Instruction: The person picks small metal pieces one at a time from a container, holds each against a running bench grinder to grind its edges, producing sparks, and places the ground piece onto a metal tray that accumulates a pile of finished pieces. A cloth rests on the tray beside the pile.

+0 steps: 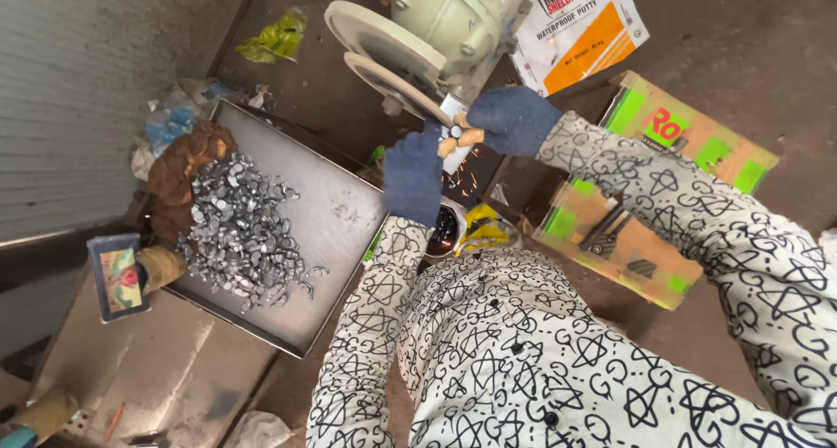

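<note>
- Fingers (pixel 460 139): bare tips poke from blue gloves, pinched together on a small metal piece (pixel 455 132).
- Left hand (pixel 413 173), right hand (pixel 513 119): both steady the piece against the grinding wheel (pixel 394 84); sparks fall below.
- Tray (pixel 336 217): holds a heap of metal bits (pixel 240 230) along its left edge, within reach.
- Cardboard box (pixel 649 186): lies to the right.
</note>
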Available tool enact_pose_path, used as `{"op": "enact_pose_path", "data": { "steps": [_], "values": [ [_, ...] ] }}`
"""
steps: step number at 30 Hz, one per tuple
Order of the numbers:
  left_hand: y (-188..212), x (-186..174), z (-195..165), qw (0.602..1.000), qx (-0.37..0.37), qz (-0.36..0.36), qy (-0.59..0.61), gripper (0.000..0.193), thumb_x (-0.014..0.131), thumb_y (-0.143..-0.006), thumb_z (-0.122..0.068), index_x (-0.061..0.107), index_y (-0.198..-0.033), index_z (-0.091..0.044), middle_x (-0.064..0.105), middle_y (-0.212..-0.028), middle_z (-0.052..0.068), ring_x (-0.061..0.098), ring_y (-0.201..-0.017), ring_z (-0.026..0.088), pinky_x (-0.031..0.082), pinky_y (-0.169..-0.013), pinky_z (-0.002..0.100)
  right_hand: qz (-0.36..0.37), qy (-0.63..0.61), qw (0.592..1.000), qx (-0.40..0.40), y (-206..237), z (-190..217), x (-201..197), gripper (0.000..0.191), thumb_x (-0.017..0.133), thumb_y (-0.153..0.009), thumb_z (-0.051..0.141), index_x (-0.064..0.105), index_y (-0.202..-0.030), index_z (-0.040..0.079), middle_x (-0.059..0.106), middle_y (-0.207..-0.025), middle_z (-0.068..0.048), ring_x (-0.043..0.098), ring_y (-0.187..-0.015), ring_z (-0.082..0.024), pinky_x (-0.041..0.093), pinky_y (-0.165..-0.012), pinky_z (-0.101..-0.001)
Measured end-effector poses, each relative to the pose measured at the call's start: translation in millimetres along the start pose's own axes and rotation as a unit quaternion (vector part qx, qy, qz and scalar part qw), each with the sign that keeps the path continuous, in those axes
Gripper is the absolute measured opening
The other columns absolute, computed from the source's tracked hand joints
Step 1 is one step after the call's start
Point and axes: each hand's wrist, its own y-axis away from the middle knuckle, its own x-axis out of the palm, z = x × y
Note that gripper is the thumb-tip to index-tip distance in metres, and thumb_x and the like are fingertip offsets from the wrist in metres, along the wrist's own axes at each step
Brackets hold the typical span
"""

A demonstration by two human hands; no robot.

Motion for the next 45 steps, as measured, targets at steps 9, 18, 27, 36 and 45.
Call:
{"op": "enact_pose_path", "data": {
  "steps": [9, 18, 27, 36, 45],
  "values": [
    [4.2, -4.7, -3.1, 0.997, 0.037, -0.058, 0.019, 0.035, 0.066, -0.089, -0.018, 0.062, -0.124, -0.014, 0.062, -0.090, 0.006, 0.063, -0.079, 0.027, 0.046, -0.072, 0.044, -0.017, -0.018, 1.000, 0.010, -1.7, -1.0, 0.0, 0.031, 0.078, -0.090, 0.027, 0.073, -0.117, 0.012, 0.064, -0.087, -0.011, 0.066, -0.083, -0.033, 0.052, -0.069, -0.0431],
    [59.4, -56.2, 30.8, 0.977, 0.016, -0.045, 0.206, 0.047, 0.076, -0.080, -0.035, 0.063, -0.117, -0.010, 0.065, -0.092, 0.012, 0.064, -0.085, 0.033, 0.049, -0.072, 0.049, -0.227, -0.592, 0.716, 0.290, 62.7, 151.5, 74.2, 0.039, 0.059, -0.110, 0.035, 0.055, -0.129, 0.001, 0.059, -0.117, -0.009, 0.059, -0.109, -0.020, 0.050, -0.097, -0.0358],
    [84.7, -46.3, 205.2, 0.947, -0.042, 0.207, -0.241, 0.052, 0.069, -0.079, -0.023, 0.055, -0.128, -0.014, 0.064, -0.114, 0.007, 0.063, -0.104, 0.031, 0.054, -0.082, 0.044, -0.253, -0.821, 0.471, 0.200, 29.5, 239.4, 42.9, 0.071, 0.047, -0.108, 0.053, 0.049, -0.144, -0.008, 0.060, -0.139, -0.018, 0.056, -0.128, -0.024, 0.040, -0.118, -0.0408],
    [95.6, -42.3, 102.9, 0.911, -0.160, 0.100, 0.367, 0.063, 0.071, -0.082, -0.009, 0.051, -0.142, -0.012, 0.068, -0.104, 0.006, 0.064, -0.094, 0.020, 0.054, -0.081, 0.036, -0.171, -0.541, 0.759, 0.320, 25.7, 219.7, 50.2, 0.057, 0.065, -0.103, 0.035, 0.052, -0.146, -0.001, 0.066, -0.121, -0.016, 0.062, -0.105, -0.026, 0.050, -0.095, -0.0384],
    [70.7, -73.5, 2.8, 0.852, -0.072, 0.052, 0.516, 0.077, 0.069, -0.080, 0.007, 0.048, -0.153, -0.005, 0.070, -0.097, 0.007, 0.065, -0.085, 0.012, 0.057, -0.079, 0.027, -0.069, -0.119, 0.968, 0.212, 43.2, 150.9, 16.9, 0.044, 0.077, -0.090, 0.041, 0.069, -0.123, 0.013, 0.072, -0.094, -0.012, 0.072, -0.086, -0.030, 0.056, -0.072, -0.0397]
  ]
}}
